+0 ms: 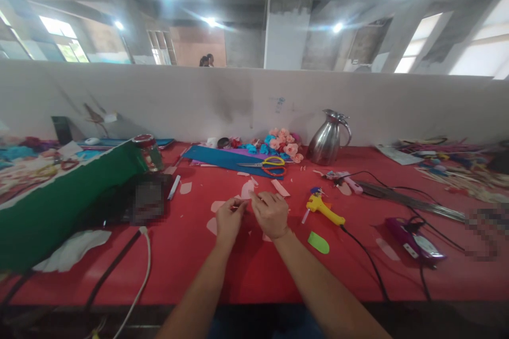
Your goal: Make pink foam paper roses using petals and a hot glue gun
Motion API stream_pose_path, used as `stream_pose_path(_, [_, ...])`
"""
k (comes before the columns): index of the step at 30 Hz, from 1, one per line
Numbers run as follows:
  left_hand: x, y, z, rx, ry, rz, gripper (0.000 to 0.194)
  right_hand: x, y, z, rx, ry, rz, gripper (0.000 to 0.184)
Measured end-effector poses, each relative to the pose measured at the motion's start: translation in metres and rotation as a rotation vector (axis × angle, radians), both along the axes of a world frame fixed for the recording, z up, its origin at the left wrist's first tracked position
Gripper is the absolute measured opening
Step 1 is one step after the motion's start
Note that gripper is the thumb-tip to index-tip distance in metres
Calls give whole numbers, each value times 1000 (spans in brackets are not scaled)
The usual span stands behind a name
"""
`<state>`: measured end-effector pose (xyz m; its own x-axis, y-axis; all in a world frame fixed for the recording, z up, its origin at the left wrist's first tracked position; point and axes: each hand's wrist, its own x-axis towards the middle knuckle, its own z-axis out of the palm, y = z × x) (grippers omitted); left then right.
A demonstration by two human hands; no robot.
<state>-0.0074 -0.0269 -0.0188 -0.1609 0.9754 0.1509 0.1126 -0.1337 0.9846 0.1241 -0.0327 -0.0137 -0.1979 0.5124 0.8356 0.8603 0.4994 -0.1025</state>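
My left hand [230,218] is closed in a pinch above the middle of the red table, and what sits between its fingertips is too small to make out. Close beside it, my right hand [271,214] has its fingers bent together, back of the hand up. A pink paper petal [247,189] shows just beyond the fingertips of both hands; whether it is held or lies on the table is unclear. More pink petals lie around the hands, among them a petal [212,226] by my left wrist and a folded pink strip [280,187] beyond my right hand.
Scissors [264,164] rest on blue paper [222,160] behind the hands, near paper roses [284,143] and a steel jug [328,139]. On the right are a yellow glue gun [324,210], its cord, a green piece [318,242] and a purple power box [415,241].
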Motion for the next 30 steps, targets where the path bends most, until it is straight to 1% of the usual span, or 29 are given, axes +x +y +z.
stream_pose_path(3, [0, 1, -1, 32, 7, 21, 21, -4, 0, -2, -127, 292, 136, 29])
stream_pose_path(5, [0, 1, -2, 45, 13, 43, 22, -7, 0, -2, -267, 571, 231, 26])
stream_pose_path(7, [0, 1, -3, 46, 12, 53, 21, -11, 1, -1, -413, 865, 311, 18])
stream_pose_path(9, [-1, 1, -3, 46, 11, 49, 18, -14, 3, 0, -522, 1129, 379, 13])
stream_pose_path(11, [-1, 1, -3, 49, 21, 49, 15, -16, 5, 1, -610, 1308, 437, 24])
stream_pose_path(13, [-1, 1, -3, 50, 31, 45, 15, -17, 7, 1, -691, 1378, 469, 33])
stream_pose_path(15, [-1, 1, -3, 52, 31, 37, 16, -18, 8, 1, -755, 1373, 491, 31])
stream_pose_path(17, [-1, 1, -3, 59, 42, 23, 17, -19, 6, 3, -783, 1356, 516, 25])
stream_pose_path(20, [0, 1, -2, 71, 58, 21, 17, -19, 4, 6, -781, 1344, 534, 18])
stream_pose_path(23, [0, 1, -2, 74, 54, 44, 18, -16, 5, 6, -728, 1378, 538, 16])
stream_pose_path(26, [0, 1, -2, 64, 57, 40, 18, -11, 10, 3, -692, 1504, 583, 19])
stream_pose_path(28, [0, 1, -4, 64, 53, 16, 18, -8, 13, 2, -706, 1575, 604, 22])
stream_pose_path(30, [-1, 2, -5, 66, 50, 7, 18, -8, 14, 0, -724, 1596, 598, 24])
